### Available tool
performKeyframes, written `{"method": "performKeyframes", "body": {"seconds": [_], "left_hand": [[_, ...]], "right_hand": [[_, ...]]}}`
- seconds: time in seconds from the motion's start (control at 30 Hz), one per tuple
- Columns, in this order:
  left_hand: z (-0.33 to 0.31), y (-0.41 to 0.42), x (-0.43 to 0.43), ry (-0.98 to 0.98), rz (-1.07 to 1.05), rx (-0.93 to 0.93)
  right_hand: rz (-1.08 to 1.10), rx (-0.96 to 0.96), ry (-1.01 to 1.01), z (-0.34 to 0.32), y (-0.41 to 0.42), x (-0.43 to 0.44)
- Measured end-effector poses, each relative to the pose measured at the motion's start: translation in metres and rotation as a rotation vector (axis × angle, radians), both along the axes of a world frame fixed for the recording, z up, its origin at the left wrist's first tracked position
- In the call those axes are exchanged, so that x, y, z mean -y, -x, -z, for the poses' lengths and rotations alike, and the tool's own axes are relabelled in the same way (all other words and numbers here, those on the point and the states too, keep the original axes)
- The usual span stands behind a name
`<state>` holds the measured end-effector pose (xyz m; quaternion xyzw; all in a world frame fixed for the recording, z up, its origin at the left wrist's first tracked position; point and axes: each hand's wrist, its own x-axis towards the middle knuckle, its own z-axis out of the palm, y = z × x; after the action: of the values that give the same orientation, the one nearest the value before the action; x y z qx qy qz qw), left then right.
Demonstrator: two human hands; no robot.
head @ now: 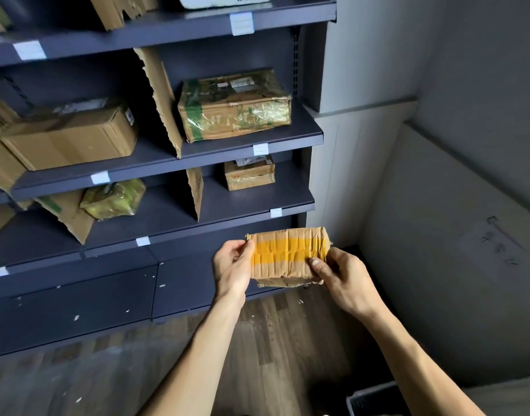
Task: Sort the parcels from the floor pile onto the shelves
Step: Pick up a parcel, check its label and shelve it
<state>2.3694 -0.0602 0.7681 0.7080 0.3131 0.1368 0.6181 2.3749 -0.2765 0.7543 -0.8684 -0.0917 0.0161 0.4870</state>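
White scraps (78, 400) litter the wood floor (272, 340); a grey wall (438, 85) stands at right.

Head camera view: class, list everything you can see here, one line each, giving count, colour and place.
Held parcel: one, brown with a yellow tape band, in front of the shelving's base.
Shelving unit: one, dark blue-grey, left and centre.
Taped box: one, brown with green markings, middle shelf, right compartment.
Plain box: one, brown, middle shelf, left compartment.
Small box: one, brown, lower shelf, right compartment.
Wrapped parcel: one, yellow-green, lower shelf, left.
Cardboard dividers: several, brown, standing between compartments.
Shelf labels: several, white, shelf front edges.
Floor: brown wood pattern, below.
Left hand: one, grips the parcel's left end.
Right hand: one, grips its right end.
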Motion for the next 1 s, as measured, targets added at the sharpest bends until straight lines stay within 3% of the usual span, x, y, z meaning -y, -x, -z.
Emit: {"method": "performKeyframes", "body": {"seconds": [0.2, 0.5, 0.73, 1.0], "left_hand": [[0.011, 0.014, -0.01, -0.197, 0.362, -0.161], [-0.012, 0.003, -0.024, -0.412, 0.407, 0.056], [-0.016, -0.011, -0.035, -0.423, 0.473, 0.107], [-0.009, -0.013, -0.028, -0.194, 0.396, 0.097]], "right_hand": [[0.021, -0.023, -0.089, 0.0, -0.004, -0.011], [-0.009, 0.013, -0.026, -0.018, -0.019, -0.009], [-0.082, -0.037, -0.116, -0.037, -0.019, -0.001], [-0.177, -0.177, -0.21, -0.041, -0.018, -0.001]]}}
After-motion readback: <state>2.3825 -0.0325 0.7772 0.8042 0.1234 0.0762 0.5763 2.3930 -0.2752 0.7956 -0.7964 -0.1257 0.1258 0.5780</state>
